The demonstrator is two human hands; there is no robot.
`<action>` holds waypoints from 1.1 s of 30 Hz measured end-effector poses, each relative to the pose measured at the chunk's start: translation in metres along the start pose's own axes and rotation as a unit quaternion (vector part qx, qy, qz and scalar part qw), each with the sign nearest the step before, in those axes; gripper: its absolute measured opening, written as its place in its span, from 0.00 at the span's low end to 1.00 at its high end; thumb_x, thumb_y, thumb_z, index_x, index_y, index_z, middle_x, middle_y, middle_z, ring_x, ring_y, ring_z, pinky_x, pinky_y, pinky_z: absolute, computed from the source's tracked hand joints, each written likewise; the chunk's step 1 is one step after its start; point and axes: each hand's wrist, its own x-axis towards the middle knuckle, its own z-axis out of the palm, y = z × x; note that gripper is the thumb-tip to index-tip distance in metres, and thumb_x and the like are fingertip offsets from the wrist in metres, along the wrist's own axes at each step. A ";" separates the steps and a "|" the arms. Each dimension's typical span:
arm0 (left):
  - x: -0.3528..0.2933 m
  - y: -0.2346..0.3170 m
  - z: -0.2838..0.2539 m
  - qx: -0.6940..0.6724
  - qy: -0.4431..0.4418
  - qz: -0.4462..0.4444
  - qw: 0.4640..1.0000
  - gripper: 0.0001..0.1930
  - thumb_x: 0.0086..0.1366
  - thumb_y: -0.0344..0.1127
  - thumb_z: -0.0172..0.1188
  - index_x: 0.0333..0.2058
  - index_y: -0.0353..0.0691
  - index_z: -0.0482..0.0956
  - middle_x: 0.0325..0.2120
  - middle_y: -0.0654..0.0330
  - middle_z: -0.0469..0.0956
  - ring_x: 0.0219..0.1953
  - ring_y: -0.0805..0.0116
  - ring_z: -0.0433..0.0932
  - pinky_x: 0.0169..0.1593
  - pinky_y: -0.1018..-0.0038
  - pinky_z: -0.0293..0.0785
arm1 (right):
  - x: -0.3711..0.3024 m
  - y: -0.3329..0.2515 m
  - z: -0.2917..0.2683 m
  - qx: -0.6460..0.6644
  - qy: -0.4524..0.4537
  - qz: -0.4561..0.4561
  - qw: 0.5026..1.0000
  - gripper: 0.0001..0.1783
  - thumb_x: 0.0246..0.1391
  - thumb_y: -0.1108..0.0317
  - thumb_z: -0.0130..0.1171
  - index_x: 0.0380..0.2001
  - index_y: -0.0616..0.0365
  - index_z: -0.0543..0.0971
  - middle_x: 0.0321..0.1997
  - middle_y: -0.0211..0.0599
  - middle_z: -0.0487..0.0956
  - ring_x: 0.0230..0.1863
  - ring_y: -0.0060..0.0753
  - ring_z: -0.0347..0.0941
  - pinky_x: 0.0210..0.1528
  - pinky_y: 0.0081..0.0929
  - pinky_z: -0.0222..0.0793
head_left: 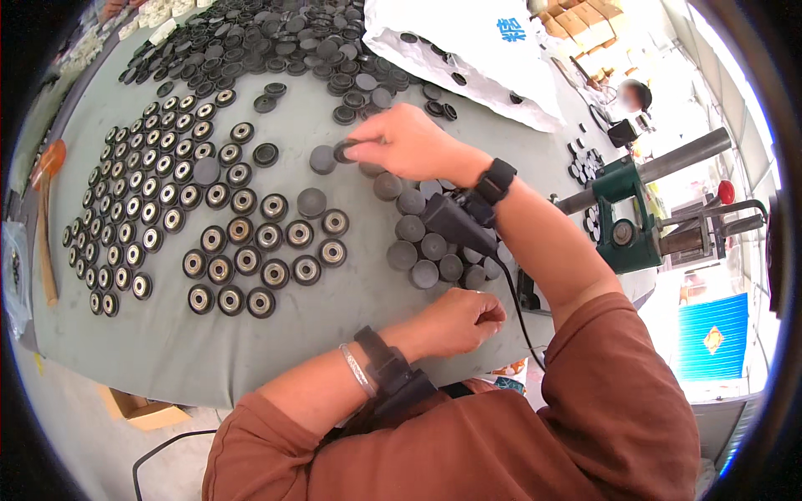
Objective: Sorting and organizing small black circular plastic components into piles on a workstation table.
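Over the middle of the table, my right hand pinches a round black plastic cap between thumb and fingertips. A grey disc-shaped cap lies right beside it. Nearer to me, my left hand rests closed at the table's front edge; its curled fingers hide whatever they may hold. Between the two hands sits a cluster of grey round caps, partly covered by my right wrist. To the left, several black-rimmed wheels with metal centres lie flat, and one grey cap lies among them.
A large pile of black caps covers the far side, next to a white sack. A green hand press stands at the right. A hammer lies at the left edge. A person is in the right background.
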 end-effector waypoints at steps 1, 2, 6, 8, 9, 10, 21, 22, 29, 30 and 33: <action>-0.001 0.000 -0.001 0.001 0.001 0.004 1.000 0.09 0.56 0.32 0.57 0.35 0.35 0.75 0.27 0.58 0.78 0.29 0.71 0.76 0.34 0.75 0.71 | 0.000 -0.011 -0.010 0.182 -0.031 0.137 0.973 0.13 0.47 0.62 0.59 0.34 0.58 0.79 0.29 0.31 0.78 0.31 0.30 0.71 0.33 0.28 0.66; -0.002 0.000 -0.002 0.006 0.003 0.008 1.000 0.09 0.56 0.31 0.57 0.35 0.35 0.75 0.27 0.58 0.78 0.29 0.71 0.76 0.35 0.75 0.71 | 0.000 -0.019 -0.016 0.354 -0.059 0.267 0.894 0.14 0.50 0.61 0.58 0.35 0.61 0.78 0.29 0.32 0.78 0.28 0.26 0.72 0.29 0.24 0.68; -0.003 -0.003 -0.001 -0.012 0.013 0.009 1.000 0.09 0.56 0.31 0.56 0.35 0.34 0.75 0.28 0.57 0.78 0.29 0.70 0.76 0.35 0.73 0.71 | -0.003 -0.021 -0.013 0.591 -0.033 0.298 0.749 0.17 0.53 0.61 0.57 0.36 0.67 0.76 0.27 0.35 0.77 0.27 0.19 0.71 0.29 0.17 0.69; -0.001 -0.001 0.000 -0.003 0.007 0.019 1.000 0.09 0.56 0.30 0.55 0.36 0.34 0.75 0.28 0.57 0.78 0.29 0.69 0.76 0.35 0.73 0.71 | 0.000 -0.018 -0.013 0.524 -0.028 0.317 0.790 0.17 0.53 0.61 0.57 0.36 0.67 0.75 0.27 0.35 0.77 0.28 0.20 0.72 0.29 0.17 0.70; 0.000 -0.001 -0.001 0.009 -0.003 0.034 0.999 0.09 0.56 0.30 0.55 0.36 0.34 0.75 0.28 0.56 0.78 0.29 0.69 0.76 0.35 0.73 0.71 | 0.006 -0.015 -0.014 0.452 -0.016 0.332 0.828 0.16 0.53 0.62 0.56 0.36 0.66 0.75 0.28 0.34 0.77 0.28 0.20 0.72 0.29 0.17 0.70; -0.001 0.001 -0.001 0.013 0.004 0.029 0.999 0.09 0.56 0.30 0.55 0.36 0.34 0.75 0.28 0.56 0.78 0.29 0.69 0.76 0.35 0.73 0.71 | 0.013 -0.007 -0.008 0.448 0.046 0.340 0.826 0.17 0.51 0.61 0.57 0.36 0.65 0.76 0.29 0.35 0.77 0.27 0.20 0.72 0.30 0.20 0.70; 0.011 -0.037 0.018 0.093 0.066 0.187 0.976 0.10 0.54 0.31 0.51 0.35 0.37 0.76 0.33 0.49 0.76 0.37 0.50 0.74 0.41 0.63 0.69 | 0.139 -0.087 0.069 0.029 -0.025 -0.053 0.998 0.23 0.43 0.55 0.59 0.36 0.66 0.76 0.32 0.49 0.77 0.38 0.52 0.72 0.42 0.40 0.67; 0.014 -0.041 0.019 0.133 0.112 0.310 0.935 0.10 0.54 0.30 0.51 0.35 0.38 0.76 0.35 0.49 0.76 0.38 0.49 0.74 0.43 0.62 0.68 | 0.146 -0.086 0.070 0.028 -0.084 -0.022 0.996 0.23 0.44 0.56 0.59 0.37 0.66 0.75 0.33 0.50 0.76 0.39 0.52 0.72 0.42 0.40 0.67; 0.001 -0.019 0.008 0.067 0.021 0.174 0.982 0.10 0.51 0.26 0.50 0.34 0.37 0.74 0.33 0.47 0.75 0.38 0.48 0.72 0.42 0.61 0.67 | 0.115 -0.070 0.041 0.347 -0.110 0.050 0.930 0.17 0.51 0.69 0.55 0.44 0.65 0.73 0.38 0.39 0.77 0.40 0.32 0.73 0.42 0.26 0.69; 0.000 -0.013 0.006 0.079 -0.006 0.102 0.992 0.09 0.51 0.27 0.51 0.33 0.37 0.73 0.31 0.48 0.75 0.36 0.48 0.72 0.40 0.61 0.67 | 0.109 -0.066 0.043 0.511 -0.136 0.070 0.846 0.16 0.53 0.71 0.51 0.46 0.65 0.72 0.39 0.37 0.76 0.41 0.29 0.72 0.43 0.25 0.68; -0.001 -0.010 0.008 0.069 -0.001 0.056 0.996 0.06 0.52 0.29 0.52 0.30 0.37 0.72 0.27 0.49 0.74 0.32 0.48 0.73 0.35 0.61 0.67 | 0.099 -0.057 0.043 0.679 -0.171 0.084 0.709 0.16 0.56 0.74 0.47 0.49 0.63 0.70 0.42 0.35 0.75 0.44 0.27 0.71 0.45 0.26 0.68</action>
